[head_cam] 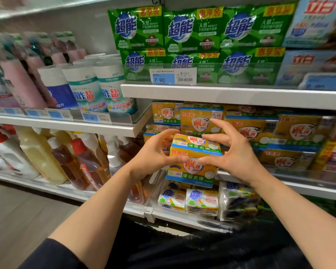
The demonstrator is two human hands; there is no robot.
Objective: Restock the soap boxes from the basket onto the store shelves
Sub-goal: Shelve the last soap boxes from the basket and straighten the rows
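Note:
A yellow soap box pack (pixel 194 152), two boxes stacked with blue and green bands, is held in front of the middle shelf (pixel 308 188). My left hand (pixel 153 156) grips its left side, thumb across the front. My right hand (pixel 235 150) holds its right side with thumb on the front and fingers curled over the top. More of the same yellow soap boxes (pixel 246 131) are stacked on that shelf behind and to the right. The basket is not in view.
Green detergent packs (pixel 192 30) fill the upper shelf (pixel 221 96). White salt bottles (pixel 85 88) and amber and cream bottles (pixel 74 162) stand on the left shelves. Small wrapped soap bars (pixel 201 200) lie on the bottom shelf. Dark clothing covers the lower frame.

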